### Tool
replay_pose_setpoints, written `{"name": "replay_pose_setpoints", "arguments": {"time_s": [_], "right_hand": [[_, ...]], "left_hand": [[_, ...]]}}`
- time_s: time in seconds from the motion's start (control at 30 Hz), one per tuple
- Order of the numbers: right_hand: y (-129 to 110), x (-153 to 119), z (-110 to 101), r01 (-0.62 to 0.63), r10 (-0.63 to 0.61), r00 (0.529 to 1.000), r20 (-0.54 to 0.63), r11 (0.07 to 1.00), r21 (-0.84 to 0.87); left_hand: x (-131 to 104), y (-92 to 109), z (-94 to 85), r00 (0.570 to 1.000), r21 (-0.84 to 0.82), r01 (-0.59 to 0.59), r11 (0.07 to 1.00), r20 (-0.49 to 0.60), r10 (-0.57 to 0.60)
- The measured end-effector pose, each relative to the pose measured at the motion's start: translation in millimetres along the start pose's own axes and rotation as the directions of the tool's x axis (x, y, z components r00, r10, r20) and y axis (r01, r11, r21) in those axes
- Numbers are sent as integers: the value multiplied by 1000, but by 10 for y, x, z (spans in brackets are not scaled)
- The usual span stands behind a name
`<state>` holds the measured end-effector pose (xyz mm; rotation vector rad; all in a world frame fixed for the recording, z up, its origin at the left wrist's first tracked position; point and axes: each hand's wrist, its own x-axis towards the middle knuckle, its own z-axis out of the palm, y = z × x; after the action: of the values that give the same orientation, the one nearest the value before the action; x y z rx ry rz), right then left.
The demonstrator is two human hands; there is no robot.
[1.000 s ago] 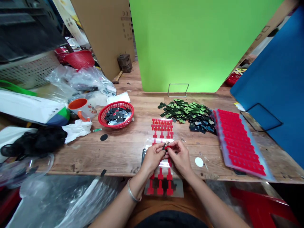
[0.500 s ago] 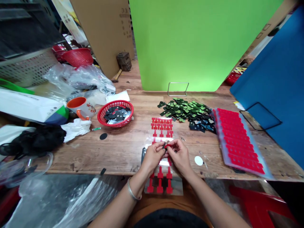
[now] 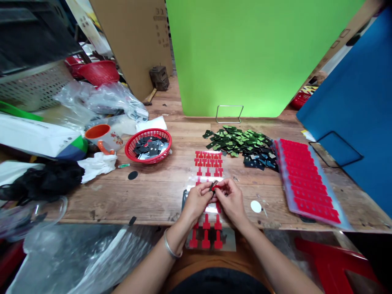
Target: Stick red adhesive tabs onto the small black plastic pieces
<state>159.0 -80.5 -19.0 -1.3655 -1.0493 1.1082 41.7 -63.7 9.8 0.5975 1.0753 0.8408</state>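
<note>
My left hand [image 3: 197, 201] is closed on a small black piece [image 3: 212, 188], above a clear sheet [image 3: 228, 241] of red T-shaped pieces. Beside it, my right hand [image 3: 231, 200] pinches a small red piece [image 3: 216, 188] that meets the black one. Rows of red T shapes [image 3: 206, 239] show on the sheet in front of and behind my hands; the middle rows are partly hidden. A pile of small black pieces [image 3: 239, 141] lies beyond, and a stack of sheets with red pieces [image 3: 308, 179] is at the right.
A red basket [image 3: 128, 153] of black pieces stands left of centre, near an orange-and-white mug [image 3: 114, 139]. Green [image 3: 245, 57] and blue [image 3: 352, 102] boards rise behind. Plastic bags [image 3: 107, 100] and a black cloth [image 3: 52, 179] crowd the left side.
The small pieces between my fingertips have shifted and tilted slightly. Both hands stay in nearly the same place.
</note>
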Motion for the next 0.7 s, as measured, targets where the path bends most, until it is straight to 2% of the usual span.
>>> {"name": "replay_pose_setpoints", "arguments": {"time_s": [0.33,0.6,0.7], "right_hand": [[-22,9,-2,11,-11,1000,-9,1000,0],[-42,-36,-1,9,-9,1000,10,1000,0],[-100,-53,-21,66,-66,998,-8,995,-73]], "left_hand": [[15,-36,-6,1000,43,-28,999,-4,28],[31,-122,31,991,100,-82,992,-101,92],[20,-128,39,989,103,-90,991,-106,101]]}}
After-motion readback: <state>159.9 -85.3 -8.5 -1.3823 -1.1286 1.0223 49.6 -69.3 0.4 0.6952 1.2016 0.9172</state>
